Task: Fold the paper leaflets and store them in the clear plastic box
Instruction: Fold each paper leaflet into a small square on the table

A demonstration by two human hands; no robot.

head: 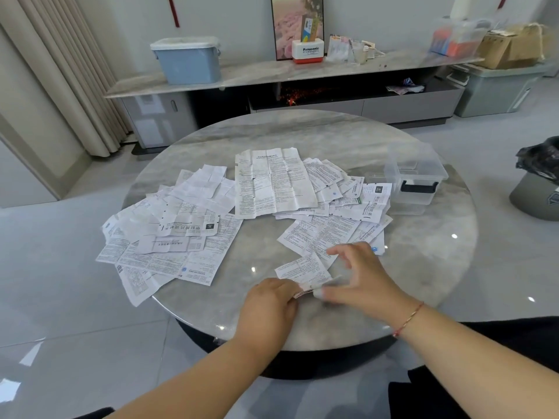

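On the round marble table (pixel 302 131), unfolded leaflets (pixel 169 237) lie scattered from the left edge to the middle. At the near edge the left hand (pixel 269 300) pinches the left end of a small leaflet (pixel 302 269), whose long axis runs left to right. The right hand (pixel 360 279), fingers spread and half open, presses its right end. The clear plastic box (pixel 416 176) stands open near the far right edge, so the right hand is nearer to it.

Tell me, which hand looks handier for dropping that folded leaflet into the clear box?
Probably the right hand: the clear plastic box stands on the table's right side, beyond it. The left hand pinches the leaflet and would have to cross over.
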